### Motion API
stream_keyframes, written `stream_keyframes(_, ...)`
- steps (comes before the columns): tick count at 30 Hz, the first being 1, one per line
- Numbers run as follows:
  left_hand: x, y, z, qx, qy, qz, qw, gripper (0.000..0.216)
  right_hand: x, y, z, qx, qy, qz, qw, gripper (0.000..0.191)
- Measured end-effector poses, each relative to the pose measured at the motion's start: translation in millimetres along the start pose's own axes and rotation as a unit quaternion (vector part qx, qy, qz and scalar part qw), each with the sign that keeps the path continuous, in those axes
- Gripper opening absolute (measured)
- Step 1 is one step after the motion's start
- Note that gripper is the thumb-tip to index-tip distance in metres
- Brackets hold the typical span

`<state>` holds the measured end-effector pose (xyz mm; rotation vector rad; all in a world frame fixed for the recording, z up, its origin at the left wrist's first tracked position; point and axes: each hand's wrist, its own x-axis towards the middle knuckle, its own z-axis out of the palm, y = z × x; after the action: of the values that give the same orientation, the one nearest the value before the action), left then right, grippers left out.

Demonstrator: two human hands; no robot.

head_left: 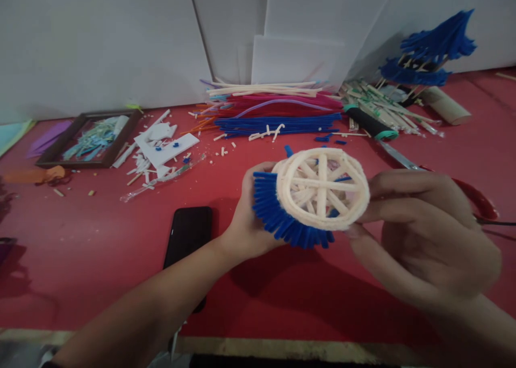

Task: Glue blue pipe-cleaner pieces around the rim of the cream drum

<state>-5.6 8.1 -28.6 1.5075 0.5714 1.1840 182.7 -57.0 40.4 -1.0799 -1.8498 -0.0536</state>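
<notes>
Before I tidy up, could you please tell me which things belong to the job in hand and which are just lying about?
Seemingly part of the job:
cream-and-blue wheel-shaped piece
blue stems
cream stems

Apparently just lying about:
black phone
brown frame
purple sheet

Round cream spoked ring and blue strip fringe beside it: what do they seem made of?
Round cream spoked ring: probably pipe cleaner, matte, judging by its fuzzy edges. Blue strip fringe: likely the same, matte and velvety, with blunt-ended strands; any wire core isn't visible.

wheel [322, 184]: fuzzy, matt | fringe [266, 199]: fuzzy | phone [188, 231]: smooth | frame [92, 164]: wood-like | tube [449, 107]: matt cardboard
</notes>
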Motion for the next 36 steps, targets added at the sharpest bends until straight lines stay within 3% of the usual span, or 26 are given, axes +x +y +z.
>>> stream_keyframes(7,2.6,5.6,-6.0,-0.035,-0.039,0.026,0.998,0.094,5.5,10.1,-6.7,0.132,-0.05,0.089,0.986,0.009)
stream_keyframes(12,2.7,3.6,-5.9,-0.005,-0.038,0.041,0.998,0.092,13.4,12.2,-6.4,0.18,-0.097,0.102,0.974,0.01)
stream_keyframes(36,6.0,11.8,-6.8,0.057,-0.04,0.079,0.994,0.085,12.9,12.3,-6.9,0.125,-0.109,0.105,0.981,0.015)
